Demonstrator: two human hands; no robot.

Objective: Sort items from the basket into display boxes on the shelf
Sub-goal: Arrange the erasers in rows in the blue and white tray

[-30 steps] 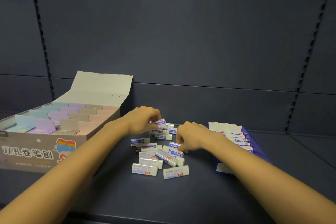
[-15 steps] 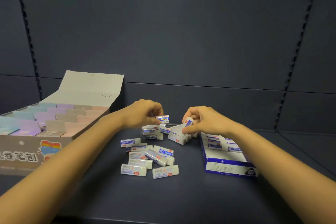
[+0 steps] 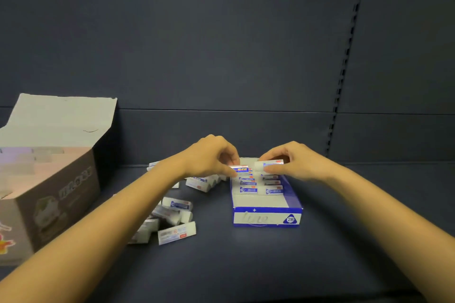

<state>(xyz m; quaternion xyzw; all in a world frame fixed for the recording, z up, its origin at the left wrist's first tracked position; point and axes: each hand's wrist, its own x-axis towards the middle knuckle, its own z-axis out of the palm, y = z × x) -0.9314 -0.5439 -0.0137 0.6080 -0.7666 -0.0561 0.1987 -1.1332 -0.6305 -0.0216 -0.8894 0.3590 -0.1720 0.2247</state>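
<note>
A blue and white display box marked 2B lies on the dark shelf, with two rows of erasers in its far half. My left hand pinches a white eraser over the box's far left corner. My right hand pinches another eraser over the far right part. A loose heap of erasers lies on the shelf left of the box, partly hidden by my left forearm.
A large open cardboard box with pastel items stands at the left, its lid flap raised. The dark back panel of the shelf rises right behind the display box. Bare shelf surface lies in front of the box.
Both hands have lifted an eraser each from the heap and carried them right, over the blue box. The view has swung to the right, so the box sits nearer the middle.
</note>
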